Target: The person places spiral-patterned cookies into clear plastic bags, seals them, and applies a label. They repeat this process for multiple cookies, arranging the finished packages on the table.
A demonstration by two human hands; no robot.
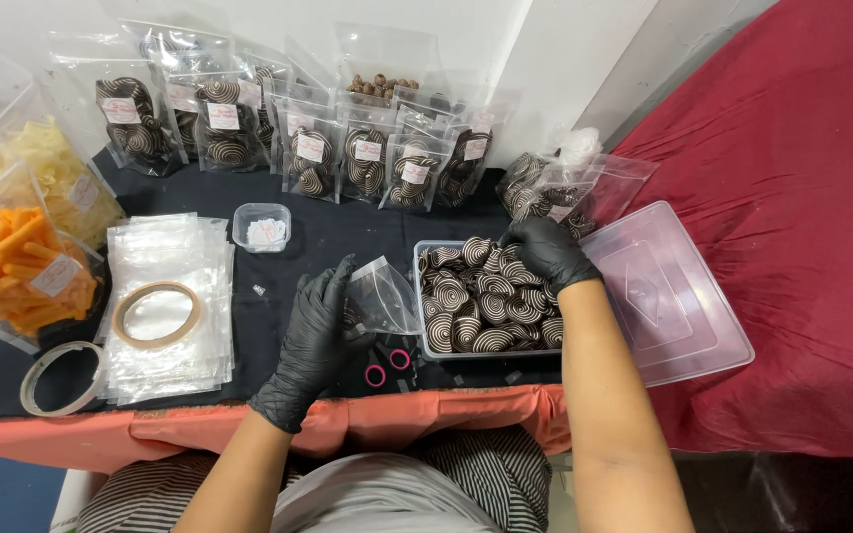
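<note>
My left hand [310,341], in a black glove, pinches a small clear plastic pouch [384,296] by its edge, fingers closed on the film so its mouth gapes toward the right; a few dark spiral pieces show through its lower corner. My right hand [548,253], gloved the same, reaches into the clear rectangular tub [425,336] just beside the pouch, fingertips curled down among the spiral cookies [486,301]; whether they have closed on one I cannot tell, since the fingers hide it. The cookies are round, flat and glossy, striped dark brown and cream in a coil. The tub's clear lid [678,296] lies flat to the right, half on the red cloth [792,197]. Below the pouch, pink-handled scissors [387,365] lie on the black cloth [278,296], partly under my hand.

To the left lies a stack of empty clear pouches [165,296], smooth and shiny, with a tan tape ring [157,315] on top; a pale tape ring [56,378] sits at the table's near left edge. A small clear box [262,226] with something white in it stands behind the stack. Along the back wall stand filled pouches [348,158] of the spiral cookies, each with a small pale rectangular label on its front; one pouch higher up holds small brown balls [380,85]. At far left, labelled bags hold orange sticks [12,266] and pale yellow crisps [46,168].
</note>
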